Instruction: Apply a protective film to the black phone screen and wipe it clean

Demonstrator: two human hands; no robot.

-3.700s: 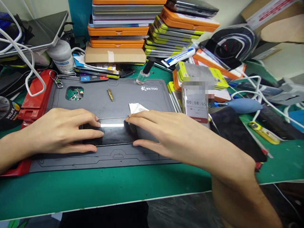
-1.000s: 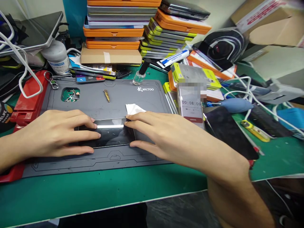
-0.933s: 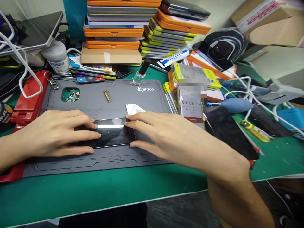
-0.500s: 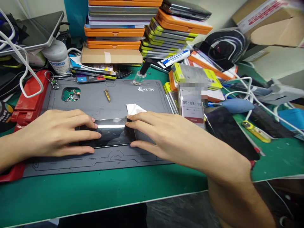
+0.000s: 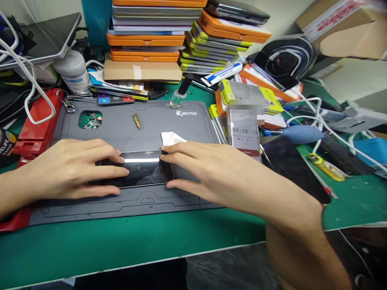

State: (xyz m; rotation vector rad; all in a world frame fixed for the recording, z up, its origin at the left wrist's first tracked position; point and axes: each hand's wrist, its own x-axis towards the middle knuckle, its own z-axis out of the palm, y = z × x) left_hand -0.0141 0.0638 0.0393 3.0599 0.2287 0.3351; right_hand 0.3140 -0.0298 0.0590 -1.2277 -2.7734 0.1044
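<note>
A smartphone (image 5: pixel 145 171) with a glossy black screen lies face up, lengthwise across the grey work mat (image 5: pixel 121 135). My left hand (image 5: pixel 80 169) covers its left end, two fingers resting on the glass, the thumb along the near edge. At the right end my right hand (image 5: pixel 196 167) spans the phone, with fingertips at the far edge and corner and the thumb at the near edge. Both hands hold it down against the mat. A white cloth or tissue (image 5: pixel 172 139) lies just behind the right fingers. The phone's two ends are partly hidden under my hands.
Brass-coloured bits (image 5: pixel 137 121) and a small clear bottle (image 5: pixel 178 96) stand or lie behind the phone. A red clamp-like tool (image 5: pixel 39 125) is at left. A phone showing a timer (image 5: pixel 244 131), a blue blower (image 5: pixel 302 134) and a yellow cutter (image 5: pixel 326 167) are at right. Stacked boxes (image 5: pixel 146 54) line the back.
Both hands stay in place on the phone. The right wrist and forearm have shifted very slightly to the right.
</note>
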